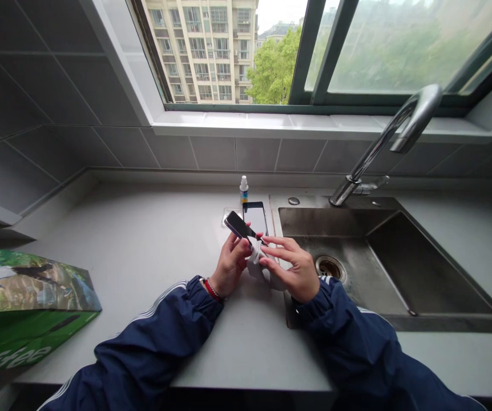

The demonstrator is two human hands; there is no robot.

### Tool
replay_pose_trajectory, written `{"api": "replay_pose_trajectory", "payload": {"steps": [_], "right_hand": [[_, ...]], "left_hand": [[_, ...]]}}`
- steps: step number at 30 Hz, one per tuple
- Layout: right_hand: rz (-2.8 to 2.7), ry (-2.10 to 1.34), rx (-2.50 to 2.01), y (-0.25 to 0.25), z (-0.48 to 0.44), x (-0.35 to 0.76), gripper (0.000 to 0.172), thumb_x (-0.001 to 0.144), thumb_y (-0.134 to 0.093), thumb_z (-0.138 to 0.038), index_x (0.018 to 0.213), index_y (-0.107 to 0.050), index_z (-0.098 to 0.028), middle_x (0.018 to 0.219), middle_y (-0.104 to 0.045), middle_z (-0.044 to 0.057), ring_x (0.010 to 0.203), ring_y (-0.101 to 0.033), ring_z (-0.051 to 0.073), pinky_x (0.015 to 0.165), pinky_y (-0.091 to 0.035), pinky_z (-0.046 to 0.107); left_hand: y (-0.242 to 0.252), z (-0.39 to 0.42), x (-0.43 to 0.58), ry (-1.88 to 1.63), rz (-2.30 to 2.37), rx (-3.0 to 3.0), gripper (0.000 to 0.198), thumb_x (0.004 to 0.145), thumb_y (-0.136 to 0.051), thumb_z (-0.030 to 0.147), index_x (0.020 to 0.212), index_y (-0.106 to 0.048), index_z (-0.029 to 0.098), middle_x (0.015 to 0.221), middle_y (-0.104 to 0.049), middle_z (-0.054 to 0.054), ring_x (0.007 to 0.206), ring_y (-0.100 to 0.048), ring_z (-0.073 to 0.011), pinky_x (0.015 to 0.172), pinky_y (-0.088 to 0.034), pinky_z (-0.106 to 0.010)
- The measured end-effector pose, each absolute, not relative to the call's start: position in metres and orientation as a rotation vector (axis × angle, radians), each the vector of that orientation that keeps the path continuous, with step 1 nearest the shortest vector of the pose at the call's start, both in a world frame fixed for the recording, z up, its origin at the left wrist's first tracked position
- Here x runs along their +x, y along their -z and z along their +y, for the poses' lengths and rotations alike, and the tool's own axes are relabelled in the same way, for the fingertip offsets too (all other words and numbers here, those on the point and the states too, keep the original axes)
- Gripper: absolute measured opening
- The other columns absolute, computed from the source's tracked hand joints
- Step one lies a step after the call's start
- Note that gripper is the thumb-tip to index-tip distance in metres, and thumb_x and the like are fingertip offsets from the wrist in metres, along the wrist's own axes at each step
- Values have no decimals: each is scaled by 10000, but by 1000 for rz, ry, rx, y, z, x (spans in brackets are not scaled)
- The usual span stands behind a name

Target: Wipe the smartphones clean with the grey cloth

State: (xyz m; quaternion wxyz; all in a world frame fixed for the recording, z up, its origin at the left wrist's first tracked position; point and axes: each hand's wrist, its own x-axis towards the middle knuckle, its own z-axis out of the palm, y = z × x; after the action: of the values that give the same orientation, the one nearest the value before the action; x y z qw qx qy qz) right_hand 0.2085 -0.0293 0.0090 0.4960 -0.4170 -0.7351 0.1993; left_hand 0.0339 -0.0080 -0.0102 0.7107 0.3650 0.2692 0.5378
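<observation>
A dark smartphone (238, 225) is gripped in my left hand (229, 265), tilted above the countertop. My right hand (292, 266) pinches a white cloth (256, 264) against the phone's lower end, with part of the cloth hanging below the fingers. Just behind the held phone lies a second dark-framed object with a pale face, like another phone (255, 212), flat on the counter. A clear case-like piece (225, 217) lies to its left, partly covered by the held phone. Behind these stands a small white-capped bottle (244, 189) with a blue and yellow label.
To the right is a steel sink (385, 268) with a drain (330, 267) and a tall chrome faucet (394, 140). A green printed bag (27, 319) stands at the left edge of the pale countertop (143, 240). A tiled wall and a partly open window are behind.
</observation>
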Motion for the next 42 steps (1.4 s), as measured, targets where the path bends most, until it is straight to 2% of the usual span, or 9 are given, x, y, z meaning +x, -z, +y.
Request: {"api": "replay_pose_trajectory", "payload": {"steps": [7,13,16,21,24,27,29,37,42], "right_hand": [[-1771,-501,-1146,-10,-29,208,254,831,-760,-367,1052,-775,-243,1132,-695,86,1066,-647,254,967,-515,417],[-1742,-686,-1278,-8,-28,211,394,848,-700,-501,1110,-758,-213,965,-643,71,741,-641,179,687,-560,330],[-1707,-783,-1312,-8,-27,212,433,857,-676,-533,1126,-746,-202,871,-642,47,639,-599,149,641,-540,319],[-1440,-1301,-1242,-7,-25,212,589,784,-732,-558,1224,-646,-177,637,-583,-32,475,-537,127,442,-464,267],[-1350,-1406,-1175,-7,-23,213,564,733,-797,-513,1152,-596,-194,559,-542,-81,400,-508,110,398,-439,243],[-1292,-1390,-1151,-8,-20,215,455,692,-837,-490,901,-546,-210,608,-585,-67,406,-529,97,382,-448,223],[-1298,-1397,-1140,-8,-18,217,439,700,-828,-501,817,-533,-198,630,-599,-51,406,-535,88,374,-449,213],[-1363,-1439,-1250,-7,-17,221,453,729,-776,-574,720,-567,-173,534,-569,-39,402,-547,97,367,-476,205],[-1394,-1285,-1385,-8,-19,220,442,733,-751,-603,738,-593,-190,717,-627,11,655,-662,179,459,-594,277]], "left_hand": [[8,-8,32,-1226,579,736,607,899,-618,440,1440,-434,234,1234,-668,-130,920,-691,-246,740,-555,-370],[8,-5,30,-1277,613,786,568,895,-643,408,1405,-478,221,1251,-669,-138,1010,-684,-263,834,-529,-382],[6,-4,29,-1278,587,789,559,904,-630,402,1413,-469,235,1275,-656,-139,1049,-676,-282,850,-529,-407],[5,-3,28,-1240,558,757,562,926,-578,445,1437,-443,254,1290,-649,-133,1090,-665,-311,852,-536,-435],[7,-2,27,-1210,553,737,573,934,-557,463,1448,-429,245,1292,-649,-137,1097,-663,-314,830,-544,-423],[8,-2,27,-1177,540,728,583,934,-539,494,1444,-428,235,1270,-657,-140,1086,-666,-322,828,-550,-444],[7,-3,27,-1154,545,723,586,927,-536,520,1423,-448,220,1257,-660,-146,1072,-670,-325,824,-554,-460],[3,-6,28,-1050,585,781,574,892,-594,508,1364,-499,197,1228,-666,-155,927,-697,-282,774,-568,-450],[7,-6,27,-1082,587,822,586,890,-629,456,1413,-455,254,1331,-610,-147,1004,-679,-283,845,-553,-478]]}}
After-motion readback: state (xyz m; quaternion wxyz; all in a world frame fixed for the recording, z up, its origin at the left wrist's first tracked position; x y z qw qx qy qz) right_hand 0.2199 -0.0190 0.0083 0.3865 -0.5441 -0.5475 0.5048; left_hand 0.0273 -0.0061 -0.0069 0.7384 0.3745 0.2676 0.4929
